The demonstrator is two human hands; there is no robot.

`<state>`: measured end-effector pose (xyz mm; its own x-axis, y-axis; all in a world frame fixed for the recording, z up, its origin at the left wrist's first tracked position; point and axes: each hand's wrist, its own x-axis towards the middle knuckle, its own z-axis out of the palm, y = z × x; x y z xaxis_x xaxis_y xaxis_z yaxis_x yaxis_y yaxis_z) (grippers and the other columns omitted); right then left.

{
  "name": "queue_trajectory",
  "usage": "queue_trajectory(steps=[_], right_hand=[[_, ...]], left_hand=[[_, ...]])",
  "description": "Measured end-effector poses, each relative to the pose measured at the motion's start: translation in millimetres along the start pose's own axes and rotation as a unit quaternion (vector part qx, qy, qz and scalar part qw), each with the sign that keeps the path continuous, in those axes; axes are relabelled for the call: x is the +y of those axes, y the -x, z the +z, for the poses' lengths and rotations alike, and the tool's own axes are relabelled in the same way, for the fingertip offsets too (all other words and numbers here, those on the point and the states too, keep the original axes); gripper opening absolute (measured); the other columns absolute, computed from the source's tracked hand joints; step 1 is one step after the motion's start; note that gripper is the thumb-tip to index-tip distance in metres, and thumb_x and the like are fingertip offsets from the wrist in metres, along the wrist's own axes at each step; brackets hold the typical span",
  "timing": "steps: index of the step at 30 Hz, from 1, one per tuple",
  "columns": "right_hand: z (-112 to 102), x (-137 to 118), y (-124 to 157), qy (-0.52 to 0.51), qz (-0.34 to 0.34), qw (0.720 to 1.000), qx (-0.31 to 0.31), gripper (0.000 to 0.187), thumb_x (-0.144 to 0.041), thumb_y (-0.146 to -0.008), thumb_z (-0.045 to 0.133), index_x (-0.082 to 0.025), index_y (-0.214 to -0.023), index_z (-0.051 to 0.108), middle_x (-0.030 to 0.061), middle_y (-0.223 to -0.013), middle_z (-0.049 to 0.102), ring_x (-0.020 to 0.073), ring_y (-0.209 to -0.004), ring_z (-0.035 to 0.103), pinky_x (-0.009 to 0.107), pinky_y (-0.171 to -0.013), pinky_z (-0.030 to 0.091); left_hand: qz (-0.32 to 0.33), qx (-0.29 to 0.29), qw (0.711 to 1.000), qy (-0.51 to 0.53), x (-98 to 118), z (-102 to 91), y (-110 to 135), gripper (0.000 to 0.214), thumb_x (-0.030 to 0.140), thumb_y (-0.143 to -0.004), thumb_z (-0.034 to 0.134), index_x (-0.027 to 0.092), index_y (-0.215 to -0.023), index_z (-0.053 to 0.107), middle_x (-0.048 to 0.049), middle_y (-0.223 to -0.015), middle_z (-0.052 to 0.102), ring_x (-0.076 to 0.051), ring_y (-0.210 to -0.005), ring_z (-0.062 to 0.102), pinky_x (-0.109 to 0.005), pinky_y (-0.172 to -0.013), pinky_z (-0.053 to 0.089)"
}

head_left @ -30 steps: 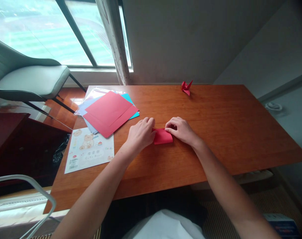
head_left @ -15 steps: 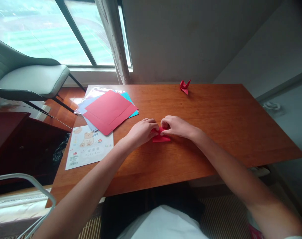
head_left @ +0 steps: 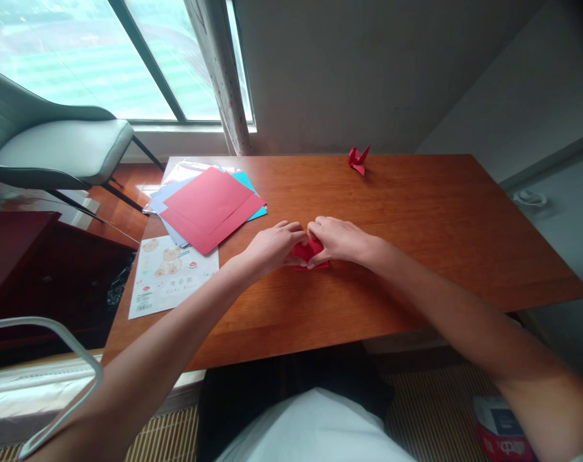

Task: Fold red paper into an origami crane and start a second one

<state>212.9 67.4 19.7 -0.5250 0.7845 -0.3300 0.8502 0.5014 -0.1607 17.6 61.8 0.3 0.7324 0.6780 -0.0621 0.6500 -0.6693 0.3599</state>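
A small piece of folded red paper lies on the wooden table, near its middle. My left hand pinches the paper's left side with curled fingers. My right hand grips its right side, and the fingertips of both hands meet over the paper. Most of the paper is hidden under my fingers.
A stack of red, blue and pale sheets lies at the table's left. A printed sheet with a bear picture sits nearer the left front edge. A finished red paper crane stands at the far edge. A grey chair stands by the window.
My hands have drawn together over the red paper, which was lying flat and mostly visible a second ago. It is now folded smaller and largely covered. The view has shifted slightly.
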Motion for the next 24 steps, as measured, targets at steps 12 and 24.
queue_trajectory(steps=[12, 24], right_hand=[[-17, 4, 4, 0.069, -0.06, 0.994, -0.059, 0.058, -0.052, -0.076, 0.081, -0.019, -0.118, 0.057, 0.0114, -0.113, 0.064, 0.0286, -0.101, 0.064, 0.03, -0.066, 0.041], [-16, 7, 3, 0.047, -0.06, 0.995, -0.063, 0.055, -0.05, -0.073, 0.084, -0.019, -0.113, 0.059, 0.0122, -0.111, 0.062, 0.0295, -0.099, 0.063, 0.031, -0.065, 0.04]], left_hand=[[0.003, -0.03, 0.999, -0.045, 3, -4.7, -6, 0.047, 0.054, -0.084, 0.072, 0.031, -0.124, 0.062, -0.0021, -0.119, 0.065, -0.023, -0.11, 0.06, -0.027, -0.064, 0.041], [0.064, -0.066, 0.994, -0.068, -2, -10.1, -25, 0.041, 0.057, -0.071, 0.082, 0.022, -0.086, 0.066, -0.0023, -0.1, 0.071, -0.022, -0.091, 0.065, -0.028, -0.063, 0.035]])
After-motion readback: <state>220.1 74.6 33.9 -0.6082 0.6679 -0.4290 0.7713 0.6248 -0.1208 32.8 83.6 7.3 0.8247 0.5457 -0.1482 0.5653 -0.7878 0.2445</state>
